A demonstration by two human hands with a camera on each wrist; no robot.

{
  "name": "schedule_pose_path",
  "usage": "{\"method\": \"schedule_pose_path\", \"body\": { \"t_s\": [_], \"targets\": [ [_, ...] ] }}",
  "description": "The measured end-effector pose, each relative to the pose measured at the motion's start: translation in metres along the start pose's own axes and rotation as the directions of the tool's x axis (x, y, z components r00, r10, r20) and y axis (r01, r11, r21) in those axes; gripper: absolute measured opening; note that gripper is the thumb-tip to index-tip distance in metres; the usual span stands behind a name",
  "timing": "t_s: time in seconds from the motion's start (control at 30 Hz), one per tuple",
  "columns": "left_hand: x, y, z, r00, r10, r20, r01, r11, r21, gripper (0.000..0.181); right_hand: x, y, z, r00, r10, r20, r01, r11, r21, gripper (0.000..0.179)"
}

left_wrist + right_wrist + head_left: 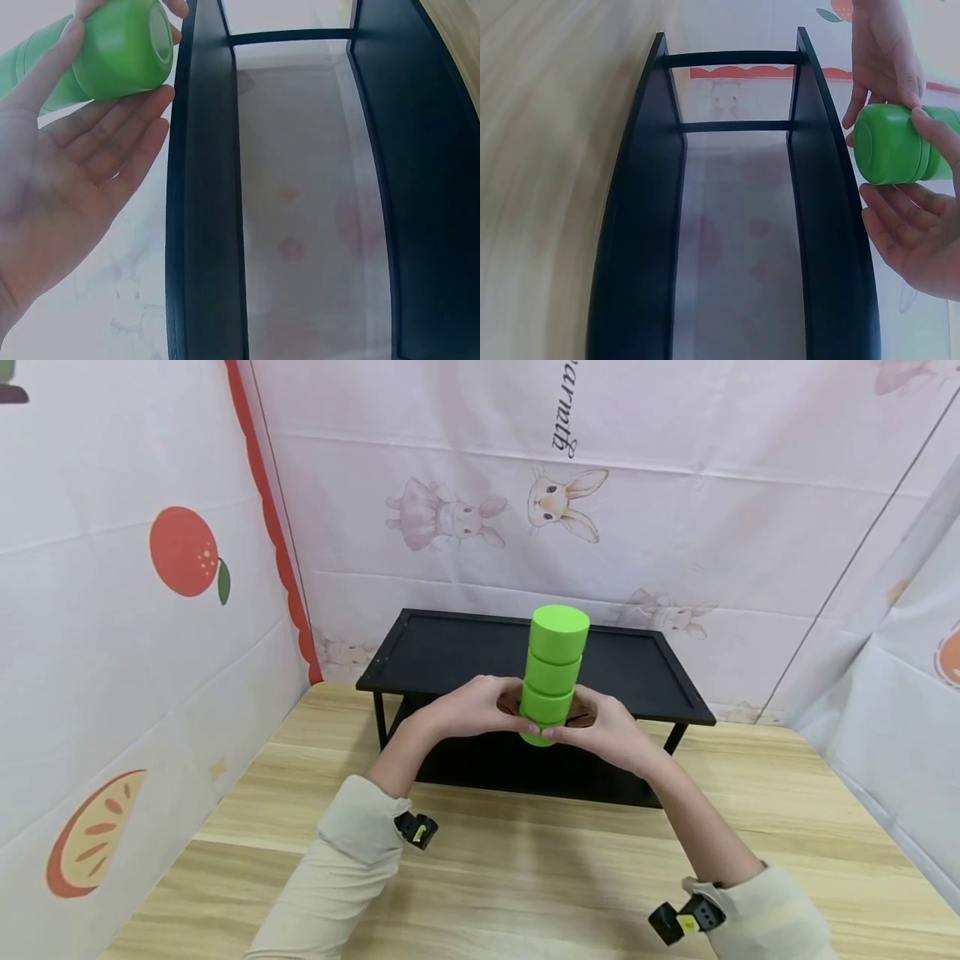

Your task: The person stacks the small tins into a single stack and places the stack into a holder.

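A bright green cylindrical container with ring-like grooves stands nearly upright between my two hands, in front of a black two-tier rack. My left hand grips its lower part from the left, thumb at the front. From the right, my right hand holds the same part, and the two thumb tips nearly meet. In the left wrist view, the container's recessed round base shows beside the rack's edge. The right wrist view shows fingers of the right hand below the container.
The rack's lower shelf lies under its top board, close to the wooden table. Printed cloth with rabbits hangs behind, and fruit-patterned cloth hangs at the left. A small black device sits at each sleeve cuff.
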State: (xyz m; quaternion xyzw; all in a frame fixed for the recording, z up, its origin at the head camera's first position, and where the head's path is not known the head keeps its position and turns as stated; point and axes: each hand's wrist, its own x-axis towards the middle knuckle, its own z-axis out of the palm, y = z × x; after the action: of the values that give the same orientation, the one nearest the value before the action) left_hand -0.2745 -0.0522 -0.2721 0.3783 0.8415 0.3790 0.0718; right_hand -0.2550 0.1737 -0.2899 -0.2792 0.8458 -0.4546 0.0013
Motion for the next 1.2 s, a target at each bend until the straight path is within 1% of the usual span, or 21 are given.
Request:
{"method": "schedule_pose_path", "body": {
  "t_s": [0.23,0.37,0.63,0.93,1.2],
  "targets": [
    [0.003,0.0,-0.005,1.0,-0.004,-0.013,0.004,1.0,0.015,0.046,0.005,-0.001,-0.004,1.0,-0.01,0.001,0.01,1.0,-0.011,0.05],
    [0.004,0.0,-0.007,1.0,-0.004,-0.01,0.005,1.0,0.016,0.046,0.007,-0.003,-0.005,1.0,-0.007,0.005,0.007,1.0,-0.002,0.05],
    [0.006,-0.001,-0.011,1.0,-0.02,-0.003,0.02,1.0,0.015,0.048,0.011,-0.004,-0.006,0.999,0.025,0.024,-0.026,0.999,0.025,0.053],
    [0.011,-0.002,-0.015,1.0,-0.006,-0.005,0.006,1.0,0.007,0.049,0.016,-0.005,-0.012,1.0,0.008,0.025,-0.008,1.0,-0.005,0.054],
    [0.015,0.0,-0.019,1.0,-0.003,-0.005,0.003,1.0,0.025,0.049,0.02,-0.005,-0.015,0.999,-0.001,0.038,0.0,1.0,0.008,0.054]
  ]
}}
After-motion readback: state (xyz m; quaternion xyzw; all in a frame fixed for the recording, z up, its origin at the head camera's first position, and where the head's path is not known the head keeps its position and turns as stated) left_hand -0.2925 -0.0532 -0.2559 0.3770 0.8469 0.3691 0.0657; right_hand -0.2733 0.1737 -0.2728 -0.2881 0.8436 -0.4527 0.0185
